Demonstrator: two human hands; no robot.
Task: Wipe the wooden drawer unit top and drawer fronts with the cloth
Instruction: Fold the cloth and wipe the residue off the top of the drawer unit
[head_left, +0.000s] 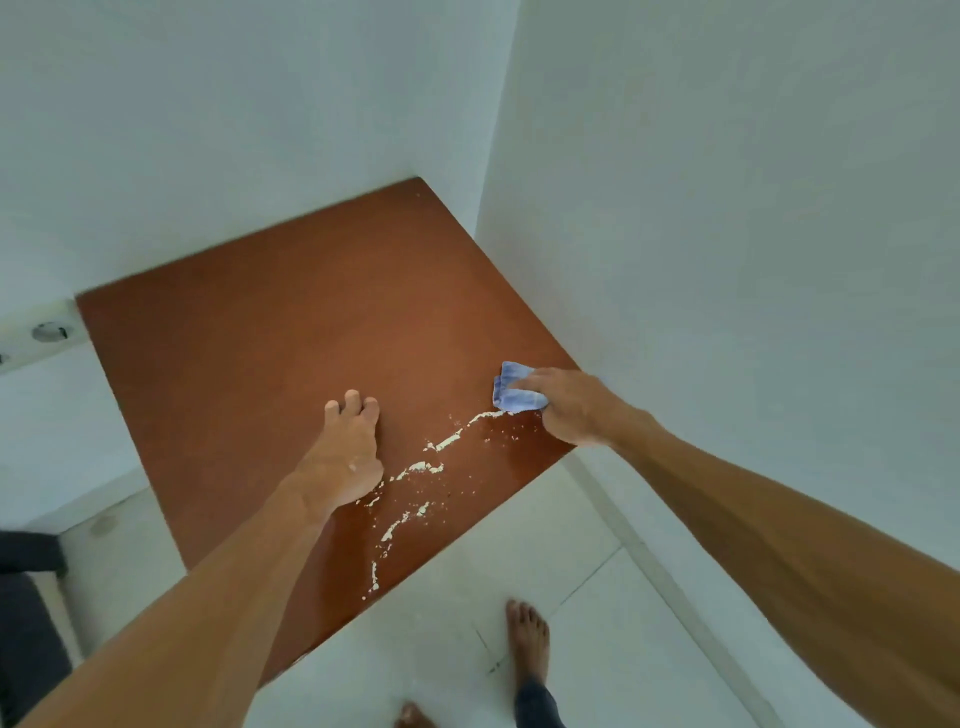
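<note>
**A:** Head view: the reddish-brown top of the drawer unit (291, 332) is seen from above, set into a white-walled corner. A folded blue cloth (515, 391) is pressed flat on it near the right edge, under the right hand (569, 410). How is the cloth held?

**B:** It is pinned beneath the fingers, which are laid close together over its near-right part; the thumb is hidden, so a pinch cannot be confirmed. The left hand (349, 451) is planted on the wood at centre, fingers slightly spread and curled at the tips, nothing gripped.

**A:** And the mess?

**B:** A broken trail of pale crumbs (423, 467) is strewn from just beside the cloth's near edge down toward the near edge of the top, passing to the right of the left hand.

**A:** What is called for to do this pass well?

**B:** Probably, the cloth is best drawn along the trail in one direction, with even pressure kept, so the crumbs are gathered and not scattered. The far end, touching the cloth, is the likely start.

**A:** What could be got wrong?

**B:** Crumbs may be pushed off the near edge onto the tiled floor (519, 561), where a bare foot (527, 636) is placed. The drawer fronts are not shown, so their state cannot be told.
</note>
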